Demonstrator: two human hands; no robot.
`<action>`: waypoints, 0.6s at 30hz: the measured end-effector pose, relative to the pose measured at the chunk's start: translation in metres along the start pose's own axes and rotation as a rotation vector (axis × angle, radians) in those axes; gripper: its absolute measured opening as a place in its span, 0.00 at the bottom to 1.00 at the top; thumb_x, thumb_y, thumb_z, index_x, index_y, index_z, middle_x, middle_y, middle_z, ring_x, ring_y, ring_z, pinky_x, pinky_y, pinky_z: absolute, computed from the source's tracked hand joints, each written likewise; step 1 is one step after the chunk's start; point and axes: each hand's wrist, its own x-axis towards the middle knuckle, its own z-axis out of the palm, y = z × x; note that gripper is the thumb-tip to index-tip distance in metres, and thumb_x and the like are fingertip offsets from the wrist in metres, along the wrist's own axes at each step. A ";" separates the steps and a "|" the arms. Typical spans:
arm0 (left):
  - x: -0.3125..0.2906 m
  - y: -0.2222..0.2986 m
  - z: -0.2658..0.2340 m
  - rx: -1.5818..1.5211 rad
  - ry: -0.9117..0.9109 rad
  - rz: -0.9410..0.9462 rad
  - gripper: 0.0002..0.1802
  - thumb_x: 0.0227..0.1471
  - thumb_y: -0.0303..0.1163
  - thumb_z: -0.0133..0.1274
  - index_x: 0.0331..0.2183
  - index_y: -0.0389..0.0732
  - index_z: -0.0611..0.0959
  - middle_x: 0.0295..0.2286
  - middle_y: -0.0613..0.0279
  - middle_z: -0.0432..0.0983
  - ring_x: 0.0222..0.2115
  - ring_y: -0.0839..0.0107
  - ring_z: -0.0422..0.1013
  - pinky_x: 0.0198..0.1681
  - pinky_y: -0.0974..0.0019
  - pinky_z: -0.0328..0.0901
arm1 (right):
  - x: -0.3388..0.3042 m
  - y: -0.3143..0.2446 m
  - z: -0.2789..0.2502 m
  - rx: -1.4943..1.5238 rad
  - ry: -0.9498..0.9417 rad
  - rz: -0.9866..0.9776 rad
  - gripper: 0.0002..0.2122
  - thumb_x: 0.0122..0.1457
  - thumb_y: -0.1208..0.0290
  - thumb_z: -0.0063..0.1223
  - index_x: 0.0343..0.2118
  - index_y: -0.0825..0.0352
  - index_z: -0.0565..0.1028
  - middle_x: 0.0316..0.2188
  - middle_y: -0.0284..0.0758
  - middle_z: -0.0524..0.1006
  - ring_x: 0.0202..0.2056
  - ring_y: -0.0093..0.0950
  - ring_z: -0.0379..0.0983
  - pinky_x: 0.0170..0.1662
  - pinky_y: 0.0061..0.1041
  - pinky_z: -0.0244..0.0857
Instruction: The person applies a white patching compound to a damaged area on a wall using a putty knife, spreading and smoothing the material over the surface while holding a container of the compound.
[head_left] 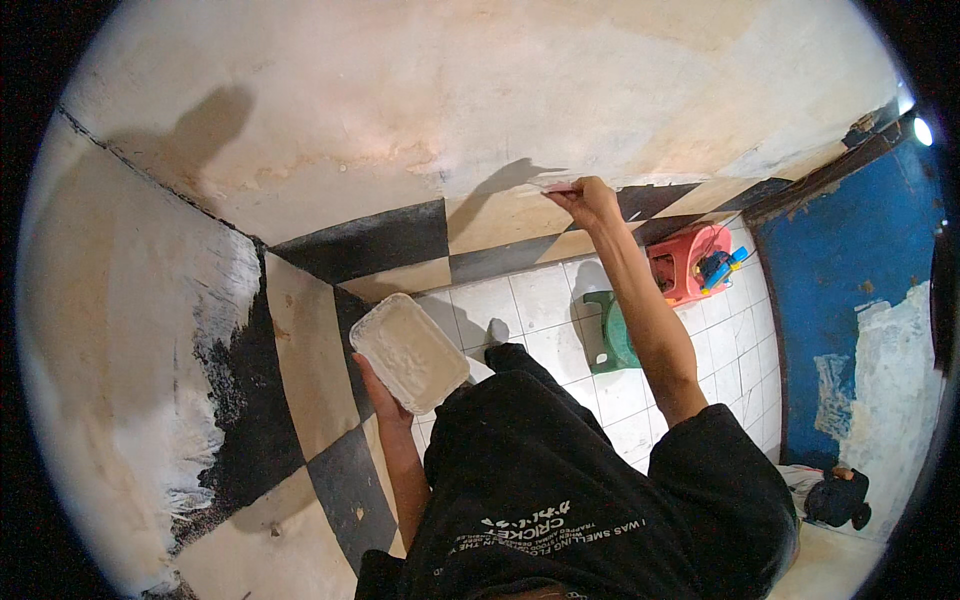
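My left hand [384, 392] is wrapped round the near left edge of a shallow white plastic tub [356, 335], holding it tilted in front of me. Pale, lumpy paste [405, 350] covers the tub's inside. Out ahead, my right arm reaches to the far wall, and my right hand [592, 203] is closed in a pinch on a small, thin, flat scraper [560, 187]. The scraper is at the wall, close to where the whitish upper part meets the black and cream checks; its blade is too small to make out clearly.
Beyond my right forearm stand a green plastic stool [612, 335] and a red plastic stool [690, 250] bearing a blue and yellow tool [722, 268]. White tiles [540, 300] cover the floor. A patchy blue wall [820, 270] rises at right, with a dark bundle [838, 497] below.
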 end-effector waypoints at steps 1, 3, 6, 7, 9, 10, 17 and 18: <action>0.000 0.001 0.001 -0.016 -0.021 0.004 0.44 0.51 0.66 0.35 0.57 0.40 0.57 0.54 0.53 0.59 0.52 0.58 0.61 0.53 0.57 0.60 | 0.023 -0.001 -0.009 -0.042 -0.013 -0.020 0.14 0.52 0.74 0.42 0.33 0.85 0.67 0.33 0.50 0.71 0.36 0.37 0.70 0.43 0.33 0.67; 0.005 0.000 0.015 -0.029 -0.087 -0.009 0.44 0.51 0.65 0.35 0.57 0.40 0.57 0.54 0.53 0.59 0.52 0.58 0.61 0.54 0.57 0.59 | 0.100 -0.030 -0.064 -0.544 -0.267 -0.333 0.16 0.49 0.64 0.56 0.29 0.76 0.75 0.27 0.41 0.77 0.30 0.27 0.71 0.35 0.26 0.67; 0.007 0.000 0.020 -0.014 -0.094 -0.011 0.43 0.52 0.65 0.35 0.57 0.41 0.58 0.54 0.53 0.59 0.52 0.59 0.61 0.54 0.57 0.59 | 0.144 -0.072 -0.079 -0.744 -0.364 -0.507 0.19 0.48 0.58 0.63 0.30 0.74 0.79 0.27 0.39 0.79 0.30 0.22 0.71 0.33 0.23 0.67; 0.002 0.004 0.005 0.005 -0.026 0.017 0.43 0.52 0.65 0.35 0.57 0.41 0.58 0.54 0.53 0.59 0.52 0.59 0.61 0.54 0.57 0.59 | 0.109 -0.053 -0.035 -0.629 -0.361 -0.408 0.18 0.51 0.62 0.58 0.31 0.79 0.75 0.29 0.44 0.77 0.32 0.26 0.71 0.35 0.24 0.69; 0.000 0.003 -0.003 0.005 0.010 0.023 0.43 0.52 0.64 0.35 0.57 0.41 0.58 0.54 0.54 0.59 0.52 0.59 0.61 0.53 0.57 0.60 | -0.004 -0.068 0.044 -0.410 -0.280 -0.294 0.18 0.58 0.71 0.47 0.34 0.90 0.68 0.33 0.53 0.73 0.36 0.36 0.72 0.39 0.26 0.72; 0.003 0.000 -0.003 -0.006 0.000 0.013 0.42 0.52 0.64 0.35 0.57 0.41 0.58 0.54 0.54 0.59 0.52 0.59 0.61 0.53 0.57 0.60 | -0.036 -0.074 0.054 -0.194 -0.215 -0.237 0.16 0.58 0.75 0.42 0.35 0.92 0.65 0.34 0.55 0.71 0.36 0.40 0.72 0.40 0.28 0.73; 0.009 -0.006 0.010 0.003 -0.042 -0.018 0.42 0.52 0.64 0.35 0.56 0.41 0.59 0.53 0.54 0.60 0.52 0.59 0.62 0.53 0.57 0.61 | -0.023 0.000 -0.010 -0.474 -0.238 -0.109 0.12 0.58 0.82 0.34 0.36 0.91 0.63 0.38 0.57 0.69 0.41 0.43 0.70 0.48 0.34 0.71; 0.009 -0.005 0.010 -0.010 -0.045 -0.016 0.42 0.52 0.64 0.35 0.56 0.41 0.59 0.53 0.53 0.60 0.52 0.59 0.62 0.53 0.58 0.61 | -0.015 0.014 0.007 0.045 0.008 0.118 0.10 0.56 0.87 0.30 0.35 0.92 0.62 0.38 0.58 0.66 0.43 0.46 0.66 0.52 0.38 0.67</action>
